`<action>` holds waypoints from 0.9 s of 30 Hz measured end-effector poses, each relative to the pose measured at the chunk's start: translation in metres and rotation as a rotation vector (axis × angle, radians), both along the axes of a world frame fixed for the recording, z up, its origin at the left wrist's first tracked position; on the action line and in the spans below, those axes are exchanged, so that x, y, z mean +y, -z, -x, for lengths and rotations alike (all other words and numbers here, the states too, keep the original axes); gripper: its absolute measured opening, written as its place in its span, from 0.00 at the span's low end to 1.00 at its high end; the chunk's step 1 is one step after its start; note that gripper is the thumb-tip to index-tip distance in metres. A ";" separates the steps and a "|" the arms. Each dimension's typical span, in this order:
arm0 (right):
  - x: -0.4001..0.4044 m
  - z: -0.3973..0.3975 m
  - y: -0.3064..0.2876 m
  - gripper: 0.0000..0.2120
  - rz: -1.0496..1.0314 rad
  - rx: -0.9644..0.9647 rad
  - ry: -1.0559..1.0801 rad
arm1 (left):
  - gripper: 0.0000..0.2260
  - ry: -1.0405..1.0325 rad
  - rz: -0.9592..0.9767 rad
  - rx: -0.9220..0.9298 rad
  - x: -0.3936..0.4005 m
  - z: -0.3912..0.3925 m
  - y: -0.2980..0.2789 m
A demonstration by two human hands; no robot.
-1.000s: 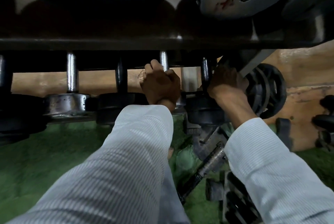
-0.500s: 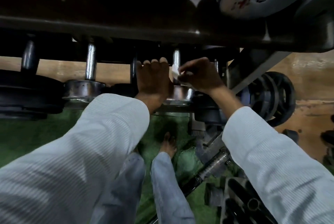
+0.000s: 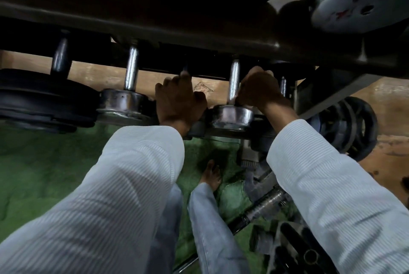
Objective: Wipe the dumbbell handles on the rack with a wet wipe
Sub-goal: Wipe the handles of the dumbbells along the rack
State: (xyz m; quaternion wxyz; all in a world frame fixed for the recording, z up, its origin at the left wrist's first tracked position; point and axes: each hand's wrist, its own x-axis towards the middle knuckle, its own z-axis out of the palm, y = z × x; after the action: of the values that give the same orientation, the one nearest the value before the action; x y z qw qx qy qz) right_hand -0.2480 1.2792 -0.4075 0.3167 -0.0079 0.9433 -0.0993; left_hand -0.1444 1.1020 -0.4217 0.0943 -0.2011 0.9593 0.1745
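Dumbbells lie in a row on the lower shelf of a dark rack (image 3: 199, 30), their handles pointing away from me. My left hand (image 3: 179, 101) grips a dark dumbbell handle (image 3: 184, 71), fingers curled over it. Just to its right is a chrome dumbbell handle (image 3: 234, 79) above a chrome head (image 3: 232, 115). My right hand (image 3: 261, 90) is curled against the right side of that chrome handle, low on it. The wet wipe is hidden inside this hand. More chrome handles (image 3: 131, 65) stand further left.
A large chrome dumbbell end (image 3: 363, 1) sits on the upper shelf at top right. Black plates (image 3: 349, 127) hang at the right. A barbell (image 3: 263, 205) and loose weights (image 3: 294, 249) lie on the green mat (image 3: 44, 174) by my bare foot (image 3: 211, 176).
My left hand stays on the dark handle. My right hand has slid down and to the right side of the chrome handle, and the white wipe no longer shows. The view has shifted right.
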 end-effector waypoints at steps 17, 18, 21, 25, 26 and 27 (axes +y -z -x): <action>0.017 -0.011 0.027 0.06 0.688 -0.547 0.560 | 0.21 -0.007 0.066 0.053 0.005 0.003 -0.004; 0.016 -0.008 0.030 0.05 0.679 -0.590 0.529 | 0.21 -0.007 0.066 0.062 0.005 0.002 -0.003; 0.010 0.001 0.034 0.10 0.605 -0.677 0.449 | 0.22 -0.014 0.058 0.078 0.004 0.002 -0.001; 0.010 -0.001 0.047 0.07 0.574 -0.514 0.263 | 0.20 -0.028 0.028 0.090 0.004 0.003 -0.001; 0.009 -0.003 0.047 0.15 0.551 -0.482 0.280 | 0.19 -0.026 0.031 0.089 0.004 0.003 0.000; 0.010 -0.004 0.045 0.24 0.509 -0.449 0.333 | 0.19 -0.024 0.034 0.087 0.003 0.003 0.000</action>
State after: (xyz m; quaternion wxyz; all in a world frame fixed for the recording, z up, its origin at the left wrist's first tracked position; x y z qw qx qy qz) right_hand -0.2441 1.2887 -0.4529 0.4829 0.0892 0.7839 -0.3800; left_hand -0.1475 1.1055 -0.4216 0.0469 -0.2064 0.9628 0.1677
